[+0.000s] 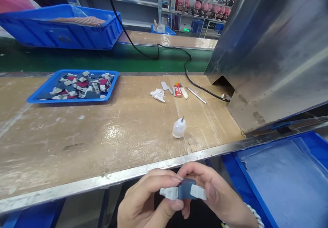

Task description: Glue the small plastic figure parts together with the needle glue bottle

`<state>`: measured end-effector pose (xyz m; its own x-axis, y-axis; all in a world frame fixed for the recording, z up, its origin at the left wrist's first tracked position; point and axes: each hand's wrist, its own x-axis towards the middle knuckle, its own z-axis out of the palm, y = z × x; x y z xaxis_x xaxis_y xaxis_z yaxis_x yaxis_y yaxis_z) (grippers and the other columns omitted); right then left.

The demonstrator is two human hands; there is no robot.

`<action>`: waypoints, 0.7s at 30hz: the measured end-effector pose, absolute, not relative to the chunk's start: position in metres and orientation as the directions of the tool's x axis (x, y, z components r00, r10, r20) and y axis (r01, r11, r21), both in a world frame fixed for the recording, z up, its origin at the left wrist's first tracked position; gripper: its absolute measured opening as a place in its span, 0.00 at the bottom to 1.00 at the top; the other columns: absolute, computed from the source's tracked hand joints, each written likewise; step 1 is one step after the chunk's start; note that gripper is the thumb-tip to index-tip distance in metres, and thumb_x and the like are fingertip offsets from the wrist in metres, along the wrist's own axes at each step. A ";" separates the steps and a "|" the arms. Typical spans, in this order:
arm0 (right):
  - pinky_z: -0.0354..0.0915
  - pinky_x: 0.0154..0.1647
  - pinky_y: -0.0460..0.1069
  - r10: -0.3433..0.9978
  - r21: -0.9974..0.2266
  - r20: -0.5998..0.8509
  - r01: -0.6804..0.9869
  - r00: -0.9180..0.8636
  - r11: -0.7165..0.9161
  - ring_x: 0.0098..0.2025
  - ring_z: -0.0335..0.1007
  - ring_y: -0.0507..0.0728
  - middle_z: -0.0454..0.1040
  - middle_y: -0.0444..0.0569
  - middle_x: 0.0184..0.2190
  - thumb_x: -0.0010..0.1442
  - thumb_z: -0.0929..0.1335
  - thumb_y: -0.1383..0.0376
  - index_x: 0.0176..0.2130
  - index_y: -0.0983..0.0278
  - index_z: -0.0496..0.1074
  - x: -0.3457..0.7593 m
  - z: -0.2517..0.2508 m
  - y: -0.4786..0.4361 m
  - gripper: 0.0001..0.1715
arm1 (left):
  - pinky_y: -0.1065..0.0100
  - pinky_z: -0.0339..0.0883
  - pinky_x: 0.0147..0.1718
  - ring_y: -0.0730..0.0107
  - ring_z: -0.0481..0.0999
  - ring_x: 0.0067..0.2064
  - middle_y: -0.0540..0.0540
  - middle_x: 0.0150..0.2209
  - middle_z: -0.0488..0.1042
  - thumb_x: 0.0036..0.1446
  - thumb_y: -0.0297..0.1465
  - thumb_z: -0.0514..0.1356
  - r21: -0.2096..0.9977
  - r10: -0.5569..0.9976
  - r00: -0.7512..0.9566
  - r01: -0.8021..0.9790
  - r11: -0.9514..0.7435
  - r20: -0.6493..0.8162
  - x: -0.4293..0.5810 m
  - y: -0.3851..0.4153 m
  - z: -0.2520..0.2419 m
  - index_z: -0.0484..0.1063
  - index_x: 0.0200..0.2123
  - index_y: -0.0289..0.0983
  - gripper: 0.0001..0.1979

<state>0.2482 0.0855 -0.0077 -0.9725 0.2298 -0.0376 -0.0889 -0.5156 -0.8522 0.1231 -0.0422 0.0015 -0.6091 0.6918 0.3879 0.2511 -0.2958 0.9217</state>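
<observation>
Just below the table's front edge, both hands hold one small blue-and-white moulded piece (186, 189). Its middle is dark blue, with a white block at each end. My left hand (151, 199) pinches the left white end between thumb and fingers. On the other side, my right hand (214, 190) grips the right end, its fingers curled behind the piece. Beyond the hands, a small white squeeze bottle (179, 128) with a thin metal tip stands on the table. Similar blue, white and dark red pieces (82, 84) fill a shallow blue tray (32, 100) at the left.
Crumpled tissue (158, 95), a red packet (177, 90) and a thin white stick (196, 95) lie farther back. A black cable (188, 62) runs to a metal housing (269, 57) at the right. A blue bin (64, 33) stands behind; a plastic-lined blue crate (287, 176) sits lower right.
</observation>
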 end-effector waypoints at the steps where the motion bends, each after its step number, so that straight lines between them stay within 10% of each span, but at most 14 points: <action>1: 0.70 0.33 0.44 0.215 -0.835 -0.034 -0.090 -0.976 -0.543 0.28 0.72 0.48 0.73 0.48 0.33 0.60 0.69 0.40 0.48 0.66 0.70 0.246 -0.008 0.083 0.34 | 0.72 0.78 0.31 0.67 0.82 0.34 0.48 0.34 0.81 0.58 0.33 0.70 0.930 0.703 -0.609 0.217 -0.297 0.367 0.122 -0.043 0.001 0.80 0.40 0.45 0.07; 21: 0.64 0.26 0.42 0.161 -0.787 -0.086 -0.032 -0.983 -0.616 0.23 0.65 0.47 0.72 0.47 0.26 0.52 0.75 0.41 0.39 0.66 0.70 0.246 -0.009 0.072 0.33 | 0.72 0.74 0.31 0.70 0.74 0.33 0.48 0.33 0.82 0.59 0.34 0.69 0.862 0.738 -0.448 0.314 -0.398 0.504 0.114 -0.041 0.003 0.77 0.40 0.38 0.08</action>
<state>0.2457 0.0719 -0.0094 -0.9833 0.1605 -0.0861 -0.0318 -0.6164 -0.7868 0.1144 -0.0415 0.0028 -0.4476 0.7384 0.5044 0.3137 -0.3985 0.8618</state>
